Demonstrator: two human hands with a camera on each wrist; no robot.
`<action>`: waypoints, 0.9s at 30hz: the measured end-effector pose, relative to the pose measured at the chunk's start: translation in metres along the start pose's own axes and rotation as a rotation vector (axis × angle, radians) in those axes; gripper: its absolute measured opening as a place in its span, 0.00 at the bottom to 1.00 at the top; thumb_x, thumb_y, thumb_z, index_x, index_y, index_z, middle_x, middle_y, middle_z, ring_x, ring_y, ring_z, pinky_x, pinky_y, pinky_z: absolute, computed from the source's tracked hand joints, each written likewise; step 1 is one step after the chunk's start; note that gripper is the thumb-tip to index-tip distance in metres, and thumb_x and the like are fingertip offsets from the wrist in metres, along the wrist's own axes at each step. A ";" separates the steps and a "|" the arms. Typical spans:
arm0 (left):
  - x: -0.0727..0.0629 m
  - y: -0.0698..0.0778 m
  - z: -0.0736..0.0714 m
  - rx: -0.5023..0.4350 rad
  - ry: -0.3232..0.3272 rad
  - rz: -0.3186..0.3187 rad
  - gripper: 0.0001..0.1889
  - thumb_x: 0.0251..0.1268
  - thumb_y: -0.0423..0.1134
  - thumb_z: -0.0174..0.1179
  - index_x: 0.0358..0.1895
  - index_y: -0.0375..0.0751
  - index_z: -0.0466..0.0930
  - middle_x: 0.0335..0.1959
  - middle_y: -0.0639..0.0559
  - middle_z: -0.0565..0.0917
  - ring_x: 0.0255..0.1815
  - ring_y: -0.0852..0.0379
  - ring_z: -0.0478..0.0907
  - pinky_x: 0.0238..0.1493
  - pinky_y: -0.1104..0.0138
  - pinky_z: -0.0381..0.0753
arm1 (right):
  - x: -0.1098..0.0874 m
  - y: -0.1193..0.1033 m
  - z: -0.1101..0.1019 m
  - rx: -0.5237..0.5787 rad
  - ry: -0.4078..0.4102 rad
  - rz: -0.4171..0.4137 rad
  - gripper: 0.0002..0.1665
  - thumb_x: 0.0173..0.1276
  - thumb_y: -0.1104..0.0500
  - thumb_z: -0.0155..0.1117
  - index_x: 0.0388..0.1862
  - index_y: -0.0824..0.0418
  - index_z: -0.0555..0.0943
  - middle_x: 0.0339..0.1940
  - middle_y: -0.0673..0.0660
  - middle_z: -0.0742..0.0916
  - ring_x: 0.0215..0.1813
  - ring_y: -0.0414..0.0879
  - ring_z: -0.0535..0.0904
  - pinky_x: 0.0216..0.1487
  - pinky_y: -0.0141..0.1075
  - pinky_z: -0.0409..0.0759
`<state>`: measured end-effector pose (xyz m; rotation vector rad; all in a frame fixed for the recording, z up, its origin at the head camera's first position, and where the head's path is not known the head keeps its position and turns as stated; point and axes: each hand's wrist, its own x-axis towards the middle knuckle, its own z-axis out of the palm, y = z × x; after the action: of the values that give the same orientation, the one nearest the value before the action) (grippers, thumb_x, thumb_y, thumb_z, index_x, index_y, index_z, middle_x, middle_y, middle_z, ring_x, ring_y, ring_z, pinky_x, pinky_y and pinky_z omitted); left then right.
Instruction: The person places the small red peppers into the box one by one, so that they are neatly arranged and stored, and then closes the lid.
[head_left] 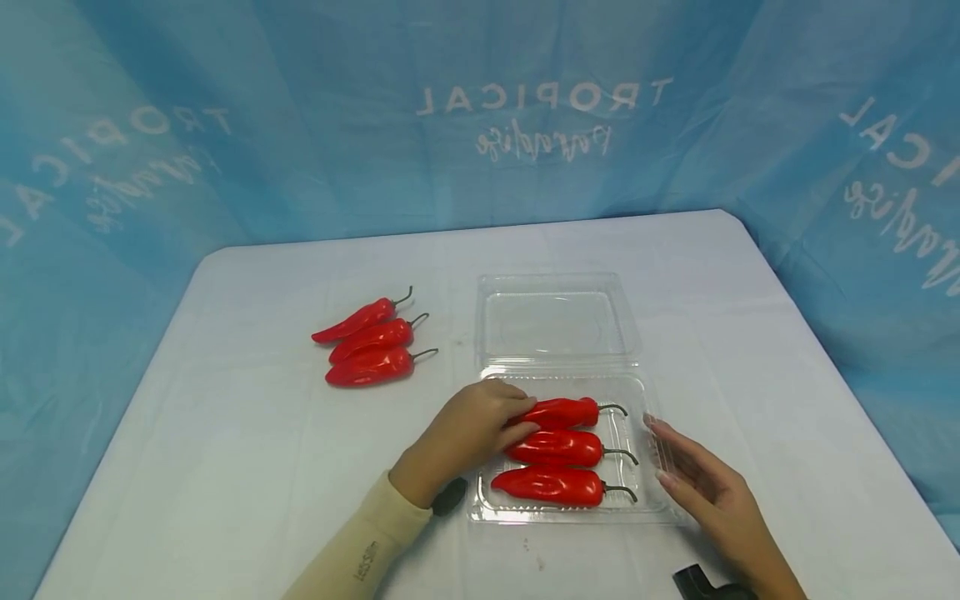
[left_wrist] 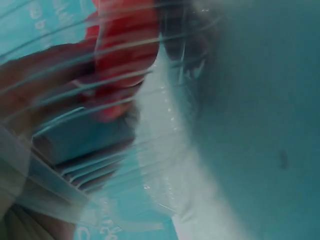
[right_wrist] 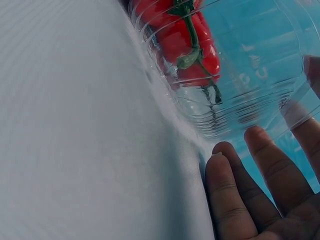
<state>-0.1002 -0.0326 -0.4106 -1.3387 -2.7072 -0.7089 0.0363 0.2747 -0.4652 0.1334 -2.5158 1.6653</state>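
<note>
A clear plastic clamshell container (head_left: 570,517) lies with its lid folded back, holding three red peppers with curved green stems. My left hand (head_left: 480,421) reaches over the left rim and pinches the tapered end of the farthest pepper (head_left: 568,412). Just below it lie the middle pepper (head_left: 564,447) and the nearest pepper (head_left: 551,486). In the left wrist view, a red pepper (left_wrist: 125,42) and fingers appear blurred through the ribbed plastic. My right hand (head_left: 708,483) touches the container's right side, its fingers (right_wrist: 225,195) extended beside the clear wall (right_wrist: 215,120).
Three more red peppers (head_left: 371,367) lie grouped on the white tabletop (head_left: 247,467), left of the container. The transparent lid (head_left: 555,325) spreads flat behind the base. A blue printed curtain (head_left: 540,192) surrounds the table's back and sides.
</note>
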 end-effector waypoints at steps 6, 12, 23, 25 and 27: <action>0.007 0.000 0.004 0.084 -0.055 -0.018 0.15 0.64 0.47 0.72 0.50 0.43 0.89 0.38 0.55 0.89 0.36 0.60 0.82 0.44 0.71 0.84 | 0.002 0.000 -0.001 0.019 -0.011 -0.028 0.32 0.72 0.71 0.63 0.74 0.60 0.72 0.74 0.56 0.76 0.74 0.33 0.68 0.66 0.23 0.68; 0.003 -0.002 -0.002 0.035 0.021 0.028 0.19 0.64 0.47 0.72 0.53 0.41 0.88 0.43 0.53 0.90 0.41 0.58 0.85 0.48 0.68 0.85 | -0.001 0.000 0.000 0.036 -0.013 -0.022 0.32 0.72 0.70 0.63 0.74 0.59 0.72 0.74 0.57 0.76 0.74 0.34 0.68 0.65 0.24 0.69; -0.033 -0.045 -0.026 -0.134 0.422 -0.061 0.19 0.57 0.38 0.77 0.53 0.44 0.88 0.48 0.54 0.90 0.49 0.57 0.87 0.52 0.61 0.86 | -0.002 0.002 0.004 0.010 -0.003 0.004 0.32 0.73 0.68 0.64 0.74 0.57 0.72 0.75 0.55 0.75 0.74 0.32 0.67 0.65 0.23 0.68; -0.043 -0.057 -0.033 -0.148 0.472 -0.120 0.21 0.56 0.38 0.78 0.54 0.44 0.88 0.49 0.53 0.89 0.50 0.57 0.86 0.52 0.60 0.86 | -0.001 0.003 0.003 0.001 -0.005 0.004 0.32 0.73 0.68 0.64 0.74 0.57 0.72 0.75 0.55 0.75 0.74 0.32 0.67 0.65 0.23 0.68; -0.054 -0.070 -0.041 -0.148 0.514 -0.203 0.22 0.55 0.38 0.79 0.55 0.45 0.87 0.50 0.55 0.89 0.53 0.57 0.85 0.53 0.63 0.85 | 0.000 0.003 0.002 0.003 -0.008 0.005 0.32 0.73 0.68 0.64 0.74 0.57 0.72 0.75 0.55 0.75 0.74 0.32 0.67 0.65 0.23 0.69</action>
<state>-0.1259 -0.1267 -0.4131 -0.7601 -2.4185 -1.1112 0.0355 0.2739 -0.4689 0.1351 -2.5220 1.6733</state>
